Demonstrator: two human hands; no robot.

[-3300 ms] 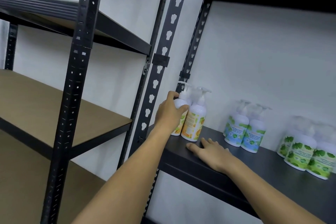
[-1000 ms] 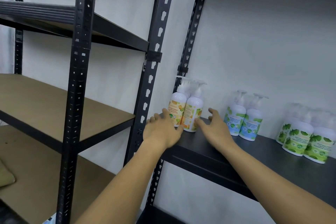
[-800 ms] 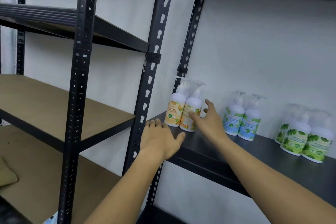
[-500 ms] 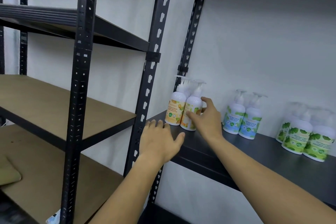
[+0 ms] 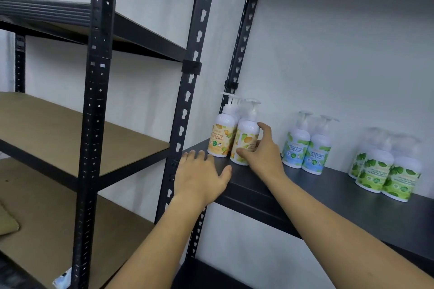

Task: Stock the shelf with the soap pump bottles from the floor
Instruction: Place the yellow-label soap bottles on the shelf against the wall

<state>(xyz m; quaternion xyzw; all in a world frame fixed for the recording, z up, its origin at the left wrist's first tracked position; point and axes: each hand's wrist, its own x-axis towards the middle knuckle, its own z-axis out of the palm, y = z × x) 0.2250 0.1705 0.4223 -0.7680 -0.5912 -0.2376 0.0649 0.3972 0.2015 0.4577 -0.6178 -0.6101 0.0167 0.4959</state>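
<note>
Late stage, I judge: my right hand fingers curl around the orange-label soap bottle on the black shelf, blue-label bottles and green-label bottles beyond; my left hand rests flat, holding nothing; the floor is unseen.

A shop stockroom or store aisle: black slotted-steel racks stand against a bare white wall. On one black shelf, hand-wash bottles sit grouped in pairs by label colour. Left of it, brown board shelves.
</note>
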